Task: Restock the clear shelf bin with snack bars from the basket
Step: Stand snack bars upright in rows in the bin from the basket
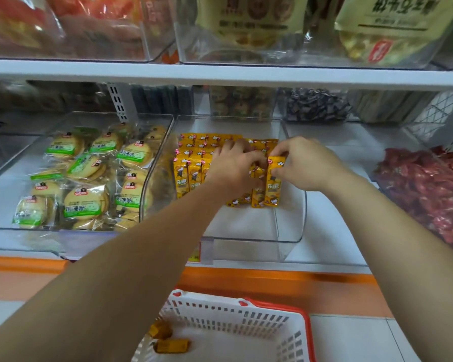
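Note:
A clear shelf bin [290, 226] on the middle shelf holds rows of yellow snack bars [191, 158] standing in its back left part. My left hand [233, 165] reaches into the bin with its fingers curled over the front bars. My right hand [306, 163] pinches the top of one upright yellow snack bar [272, 186] at the right end of the front row. Below, a white basket with a red rim [272, 317] sits on the floor with two loose yellow bars [171, 346] in its left corner.
A clear bin of round biscuits in green-labelled wrappers [84, 178] stands to the left. Red wrapped snacks [429, 189] fill a bin to the right. An upper shelf [220, 74] with bagged goods overhangs the bins. An orange shelf edge [285, 275] runs above the basket.

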The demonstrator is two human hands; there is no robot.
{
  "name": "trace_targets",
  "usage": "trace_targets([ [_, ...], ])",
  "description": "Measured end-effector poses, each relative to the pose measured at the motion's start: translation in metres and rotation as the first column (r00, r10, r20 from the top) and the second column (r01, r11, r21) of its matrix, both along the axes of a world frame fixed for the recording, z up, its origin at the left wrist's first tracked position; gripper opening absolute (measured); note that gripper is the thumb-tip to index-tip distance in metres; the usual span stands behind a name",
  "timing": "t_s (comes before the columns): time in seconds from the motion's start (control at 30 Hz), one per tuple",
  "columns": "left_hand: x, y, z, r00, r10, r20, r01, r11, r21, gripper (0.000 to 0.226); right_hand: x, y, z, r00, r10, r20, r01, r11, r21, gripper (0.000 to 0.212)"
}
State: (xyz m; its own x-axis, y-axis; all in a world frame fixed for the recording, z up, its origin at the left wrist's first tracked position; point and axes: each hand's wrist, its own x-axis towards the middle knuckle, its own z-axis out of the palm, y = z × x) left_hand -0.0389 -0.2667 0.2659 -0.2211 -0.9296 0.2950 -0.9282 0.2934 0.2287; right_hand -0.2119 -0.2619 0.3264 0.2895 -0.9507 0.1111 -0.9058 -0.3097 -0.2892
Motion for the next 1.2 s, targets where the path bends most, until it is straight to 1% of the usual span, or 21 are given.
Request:
trace_targets([
  [0.03, 0.003, -0.001, -0.001, 1.0, 0.003, -0.026, -0.004, 1.0, -0.018, 0.04, -0.001, -0.001, 0.003, 1.0, -0.001, -0.026, 0.0, 0.999, -0.037, 0.022],
  [0.1, 0.01, -0.001, -0.004, 0.997, 0.021, -0.073, -0.024, 0.999, -0.031, 0.034, -0.004, -0.004, 0.009, 0.997, -0.014, -0.078, 0.004, 0.992, -0.126, 0.032],
  [0.17, 0.013, -0.001, -0.007, 0.994, 0.036, -0.1, -0.041, 0.998, -0.044, 0.033, -0.004, -0.009, 0.013, 0.995, -0.031, -0.092, 0.017, 0.988, -0.151, 0.036],
  [0.2, 0.014, -0.001, -0.009, 0.993, 0.041, -0.11, -0.047, 0.998, -0.05, 0.033, -0.001, -0.011, 0.013, 0.993, -0.031, -0.114, 0.015, 0.991, -0.131, 0.034],
  [0.27, 0.013, -0.001, -0.012, 0.992, 0.043, -0.121, -0.051, 0.997, -0.06, 0.033, 0.009, -0.018, 0.012, 0.983, -0.008, -0.181, 0.004, 1.0, -0.02, 0.026],
  [0.33, 0.013, -0.001, -0.014, 0.991, 0.039, -0.129, -0.05, 0.995, -0.084, 0.032, 0.019, -0.025, 0.014, 0.971, 0.023, -0.237, 0.003, 0.994, 0.108, 0.028],
  [0.37, 0.014, -0.002, -0.016, 0.991, 0.037, -0.131, -0.049, 0.994, -0.093, 0.033, 0.023, -0.029, 0.016, 0.962, 0.035, -0.269, 0.004, 0.99, 0.142, 0.029],
  [0.5, 0.015, -0.002, -0.023, 0.992, 0.047, -0.114, -0.056, 0.995, -0.085, 0.035, 0.041, -0.039, 0.013, 0.89, 0.099, -0.446, -0.01, 0.98, 0.197, 0.025],
  [0.6, 0.013, 0.0, -0.016, 0.997, 0.047, -0.064, -0.047, 0.999, 0.004, 0.042, 0.045, -0.037, 0.008, 0.863, 0.089, -0.497, 0.002, 0.984, 0.18, 0.027],
  [0.67, 0.015, 0.006, 0.001, 0.999, 0.024, -0.046, -0.021, 0.998, 0.064, 0.049, 0.038, -0.029, 0.011, 0.879, 0.035, -0.475, 0.015, 0.995, 0.101, 0.027],
  [0.77, 0.026, 0.036, 0.031, 0.997, -0.014, -0.072, 0.017, 0.999, 0.042, 0.05, 0.027, 0.002, 0.019, 0.93, -0.021, -0.366, 0.006, 0.999, -0.041, 0.022],
  [0.83, 0.04, 0.075, 0.043, 0.987, -0.079, -0.143, 0.08, 0.997, 0.004, 0.04, 0.019, 0.034, 0.024, 0.962, -0.028, -0.271, -0.012, 0.99, -0.142, 0.02],
  [0.87, 0.047, 0.1, 0.046, 0.977, -0.119, -0.178, 0.126, 0.992, 0.024, 0.031, 0.016, 0.054, 0.024, 0.973, -0.015, -0.232, -0.029, 0.983, -0.183, 0.023],
  [0.93, 0.06, 0.149, 0.043, 0.964, -0.193, -0.184, 0.22, 0.966, 0.138, 0.017, 0.013, 0.093, 0.019, 0.981, 0.07, -0.181, -0.114, 0.963, -0.244, 0.023],
  [0.97, 0.065, 0.17, 0.038, 0.963, -0.219, -0.155, 0.249, 0.945, 0.211, 0.018, 0.013, 0.11, 0.013, 0.976, 0.13, -0.176, -0.171, 0.954, -0.245, 0.021],
  [1.0, 0.069, 0.187, 0.031, 0.964, -0.245, -0.105, 0.265, 0.92, 0.29, 0.021, 0.015, 0.126, 0.006, 0.966, 0.19, -0.176, -0.225, 0.951, -0.211, 0.02],
  [1.03, 0.071, 0.2, 0.021, 0.961, -0.274, -0.043, 0.27, 0.888, 0.373, 0.023, 0.017, 0.138, -0.005, 0.955, 0.242, -0.172, -0.266, 0.955, -0.131, 0.021],
  [1.1, 0.074, 0.219, -0.004, 0.941, -0.329, 0.078, 0.242, 0.816, 0.525, 0.024, 0.025, 0.158, -0.032, 0.93, 0.33, -0.158, -0.318, 0.943, 0.099, 0.022],
  [1.13, 0.077, 0.224, -0.021, 0.935, -0.332, 0.129, 0.196, 0.782, 0.592, 0.025, 0.03, 0.166, -0.05, 0.919, 0.361, -0.158, -0.327, 0.922, 0.207, 0.022],
  [1.2, 0.081, 0.229, -0.056, 0.939, -0.285, 0.19, 0.081, 0.724, 0.685, 0.032, 0.037, 0.175, -0.093, 0.897, 0.405, -0.179, -0.318, 0.87, 0.377, 0.023],
])
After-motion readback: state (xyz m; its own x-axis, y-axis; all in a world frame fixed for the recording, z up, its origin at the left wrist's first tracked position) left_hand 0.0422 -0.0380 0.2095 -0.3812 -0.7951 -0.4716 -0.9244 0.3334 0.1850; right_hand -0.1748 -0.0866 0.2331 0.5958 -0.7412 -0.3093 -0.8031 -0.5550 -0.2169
